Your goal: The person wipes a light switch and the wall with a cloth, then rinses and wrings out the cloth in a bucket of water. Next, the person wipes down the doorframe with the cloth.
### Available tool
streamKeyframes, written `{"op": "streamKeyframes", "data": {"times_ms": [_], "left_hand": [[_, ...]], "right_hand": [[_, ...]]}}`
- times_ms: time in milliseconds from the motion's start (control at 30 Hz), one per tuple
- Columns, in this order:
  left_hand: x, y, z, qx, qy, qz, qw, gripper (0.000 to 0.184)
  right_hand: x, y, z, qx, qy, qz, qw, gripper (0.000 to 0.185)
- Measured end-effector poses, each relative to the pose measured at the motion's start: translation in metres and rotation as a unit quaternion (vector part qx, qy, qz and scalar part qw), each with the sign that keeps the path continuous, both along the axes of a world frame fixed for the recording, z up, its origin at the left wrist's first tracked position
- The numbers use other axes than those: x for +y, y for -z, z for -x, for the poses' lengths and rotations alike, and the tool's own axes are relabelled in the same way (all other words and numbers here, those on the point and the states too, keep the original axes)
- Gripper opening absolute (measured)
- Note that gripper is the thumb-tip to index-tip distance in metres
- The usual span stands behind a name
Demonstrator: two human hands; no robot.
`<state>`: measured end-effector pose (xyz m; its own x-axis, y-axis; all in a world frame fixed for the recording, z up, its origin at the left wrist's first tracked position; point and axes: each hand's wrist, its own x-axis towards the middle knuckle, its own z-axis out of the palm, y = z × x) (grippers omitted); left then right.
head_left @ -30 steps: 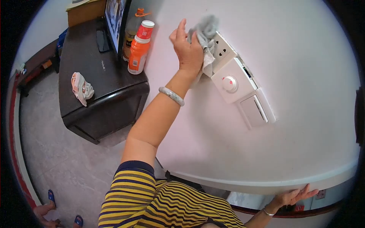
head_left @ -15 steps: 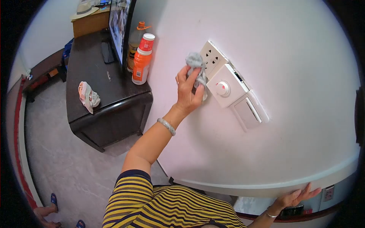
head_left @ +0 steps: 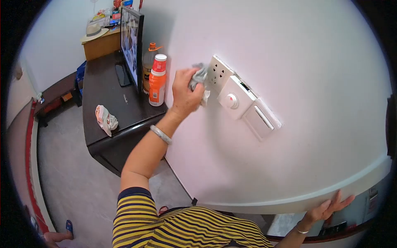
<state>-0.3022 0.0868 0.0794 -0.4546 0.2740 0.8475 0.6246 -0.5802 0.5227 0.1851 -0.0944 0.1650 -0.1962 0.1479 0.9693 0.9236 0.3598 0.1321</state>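
Observation:
My left hand (head_left: 187,93), a bracelet on its wrist, is closed around a crumpled grey-white cloth (head_left: 199,77). Hand and cloth are just left of a white wall socket (head_left: 219,73); whether the cloth touches the wall I cannot tell. Joined to the socket in a slanting row are a plate with a round dial (head_left: 230,101) and a wide switch (head_left: 259,120). At the lower right my right hand (head_left: 326,208), fingers stretched and apart, lies at the wall's edge (head_left: 289,205) and holds nothing.
A dark cabinet (head_left: 99,89) stands left, carrying a television (head_left: 131,45), an orange bottle (head_left: 157,89) with a red cup (head_left: 159,64) on top, a brown-liquid bottle (head_left: 147,70) and a crumpled pale cloth (head_left: 106,120). Another person's leg (head_left: 60,236) shows at lower left.
My left hand has drawn back from the socket's edge, its fingers now curled tighter round the cloth. The view has shifted, moving the wall plates left. My right hand stays at the wall's edge.

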Motion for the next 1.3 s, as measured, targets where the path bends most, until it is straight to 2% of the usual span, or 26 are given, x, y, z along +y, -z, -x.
{"op": "streamKeyframes", "data": {"times_ms": [100, 200, 333, 533, 633, 733, 1033, 1133, 1300], "left_hand": [[-0.016, -0.061, 0.003, 0.159, 0.081, -0.039, 0.983, 0.034], [-0.019, -0.094, 0.005, 0.336, 0.067, 0.126, 0.931, 0.038], [-0.014, -0.106, 0.01, 0.411, 0.029, 0.159, 0.897, 0.038], [-0.013, -0.105, 0.01, 0.445, -0.037, 0.144, 0.883, 0.036], [-0.004, -0.101, 0.019, 0.413, -0.062, 0.148, 0.896, 0.034], [0.005, -0.1, 0.03, 0.385, -0.095, 0.178, 0.901, 0.032], [-0.017, -0.109, 0.006, 0.354, 0.023, 0.259, 0.898, 0.032], [-0.013, -0.103, 0.01, 0.351, 0.089, 0.214, 0.907, 0.034], [-0.003, -0.099, 0.022, 0.352, 0.038, 0.222, 0.909, 0.035]], "right_hand": [[-0.001, -0.001, -0.002, -0.004, -0.001, 0.001, 1.0, 0.043], [-0.001, 0.0, -0.005, -0.005, -0.003, 0.0, 1.0, 0.042], [-0.001, 0.002, -0.002, 0.013, -0.03, 0.009, 0.999, 0.042], [0.0, 0.0, 0.0, -0.002, -0.024, 0.007, 1.0, 0.042], [-0.002, 0.0, 0.0, 0.0, -0.001, 0.012, 1.0, 0.042], [0.0, 0.002, -0.003, 0.016, -0.033, 0.007, 0.999, 0.042], [0.003, 0.0, -0.005, -0.013, -0.024, 0.004, 1.0, 0.042], [0.005, 0.003, -0.007, -0.007, -0.012, 0.0, 1.0, 0.043], [0.0, 0.0, -0.005, -0.02, 0.007, 0.008, 1.0, 0.044]]}}
